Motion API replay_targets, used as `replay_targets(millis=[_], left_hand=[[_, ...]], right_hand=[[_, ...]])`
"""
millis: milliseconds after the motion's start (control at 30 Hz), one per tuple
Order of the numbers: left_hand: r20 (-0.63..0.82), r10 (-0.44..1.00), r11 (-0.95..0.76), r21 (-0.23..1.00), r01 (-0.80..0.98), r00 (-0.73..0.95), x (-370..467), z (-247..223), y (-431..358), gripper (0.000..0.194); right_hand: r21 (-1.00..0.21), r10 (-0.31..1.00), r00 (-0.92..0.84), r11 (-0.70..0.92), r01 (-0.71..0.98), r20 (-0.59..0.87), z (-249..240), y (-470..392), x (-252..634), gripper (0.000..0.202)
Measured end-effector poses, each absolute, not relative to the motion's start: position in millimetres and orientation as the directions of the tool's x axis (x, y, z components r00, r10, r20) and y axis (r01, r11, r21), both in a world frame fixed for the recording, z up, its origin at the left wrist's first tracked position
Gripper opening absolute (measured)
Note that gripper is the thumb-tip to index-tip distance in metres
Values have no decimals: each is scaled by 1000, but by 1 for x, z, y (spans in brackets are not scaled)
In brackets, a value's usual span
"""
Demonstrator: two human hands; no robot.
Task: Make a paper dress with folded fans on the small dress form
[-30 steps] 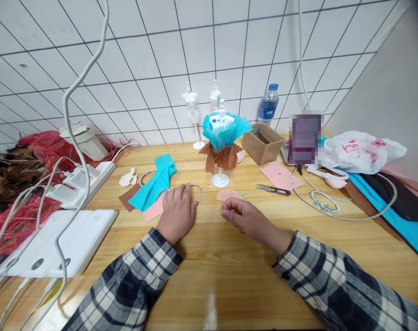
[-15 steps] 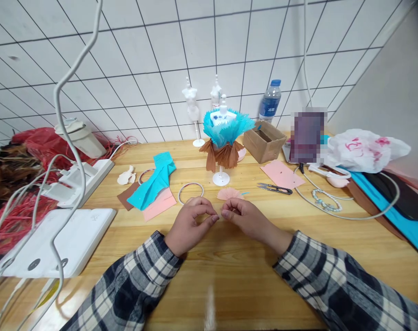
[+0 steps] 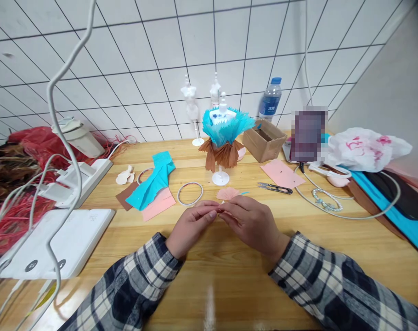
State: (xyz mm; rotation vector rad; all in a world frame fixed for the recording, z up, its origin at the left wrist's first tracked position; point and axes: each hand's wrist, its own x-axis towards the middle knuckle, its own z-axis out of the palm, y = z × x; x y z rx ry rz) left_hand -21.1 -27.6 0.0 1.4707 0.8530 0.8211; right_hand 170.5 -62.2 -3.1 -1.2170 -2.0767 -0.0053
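My left hand (image 3: 191, 226) and my right hand (image 3: 252, 223) meet fingertip to fingertip above the wooden table. Both are closed in a pinch around something tiny; a small pale tip shows between them, too small to name. Just beyond the fingers lies a pink pleated paper fan (image 3: 228, 193). A ring-shaped bangle (image 3: 190, 193) rests beyond my left hand. Behind the fan stands a small white dress form (image 3: 220, 178) wearing a turquoise and brown crinkled paper dress (image 3: 226, 131). Thread snips (image 3: 274, 188) lie beyond my right hand.
Turquoise paper (image 3: 150, 184) overlaps pink and brown sheets at left. A cardboard box (image 3: 264, 141), water bottle (image 3: 270, 99), pink sheet (image 3: 280, 173) and beaded bracelet (image 3: 326, 200) are at right. White cables hang over the power strip (image 3: 85, 181) and white device (image 3: 57, 241).
The fingertips of both hands have come together. My right hand has turned, its back now more toward the camera, and a small pale tip now shows at the fingers.
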Motion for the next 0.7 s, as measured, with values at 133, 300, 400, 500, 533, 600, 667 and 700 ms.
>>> replay_targets(millis=[133,300,400,500,533,600,667,700], left_hand=[[34,872,-60,998,37,487,-20,0,-31,21],[70,866,-140,985,105,495,-20,3,-32,25],[106,850,-230,956,182,516,-18,4,-33,27],[172,851,-340,901,271,496,-16,2,-34,25],[201,851,-376,878,296,485,-16,1,-34,24],[263,848,-441,831,339,460,-15,-2,-34,21],[314,845,-482,797,364,432,-15,-4,-32,16],[334,846,-493,788,370,416,-15,-5,-32,14]], right_hand=[[-306,764,-293,533,789,574,-3,-62,169,19],[-354,770,-240,515,781,591,-2,-62,170,18],[-425,790,-199,501,754,579,-3,-61,169,16],[-533,826,-133,467,706,548,-5,-60,167,13],[-572,841,-109,450,686,530,-6,-60,166,12],[-655,872,-62,409,635,485,-7,-58,164,10],[-736,899,-11,365,570,437,-8,-58,160,8],[-769,910,13,343,539,414,-8,-58,158,8]])
